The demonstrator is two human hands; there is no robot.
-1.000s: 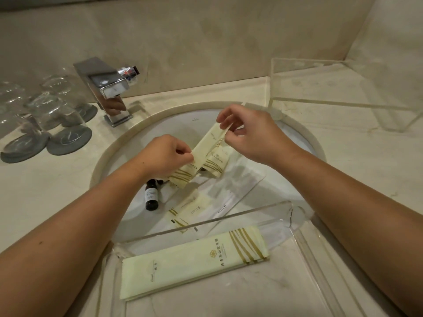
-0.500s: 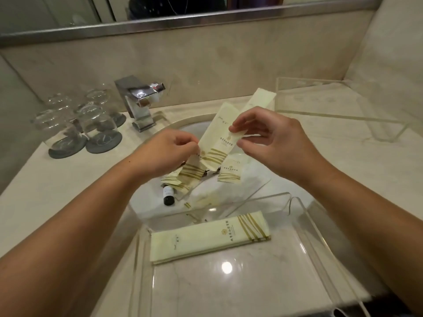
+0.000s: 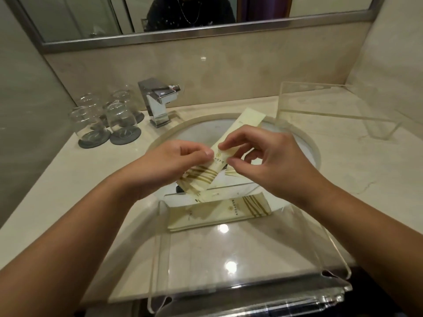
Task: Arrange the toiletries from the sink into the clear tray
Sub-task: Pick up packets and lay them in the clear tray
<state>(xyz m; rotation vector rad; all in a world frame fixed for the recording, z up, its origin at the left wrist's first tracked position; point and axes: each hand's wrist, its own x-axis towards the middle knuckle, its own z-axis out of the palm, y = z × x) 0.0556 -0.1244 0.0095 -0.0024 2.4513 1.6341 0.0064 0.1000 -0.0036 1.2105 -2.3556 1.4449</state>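
Note:
Over the round sink [image 3: 306, 145], both hands hold pale yellow toiletry packets with gold stripes. My left hand [image 3: 169, 165] pinches the striped lower end of a fanned bunch of packets [image 3: 199, 179]. My right hand [image 3: 263, 161] pinches the long top packet [image 3: 238, 131] near its logo. The clear tray [image 3: 325, 243] sits on the counter's near edge, and one long packet [image 3: 219, 211] lies flat at its far side. A small dark bottle [image 3: 179, 190] peeks out in the basin below the packets.
A chrome faucet [image 3: 158, 101] stands behind the sink. Several upturned glasses [image 3: 103, 117] on dark coasters are at the back left. A second clear acrylic tray [image 3: 332, 108] sits at the back right by the wall. A mirror runs above.
The hands lifted the packets out of the basin and drew them closer together above the tray's far edge. The head tilted up, so the mirror and more of the counter came into view.

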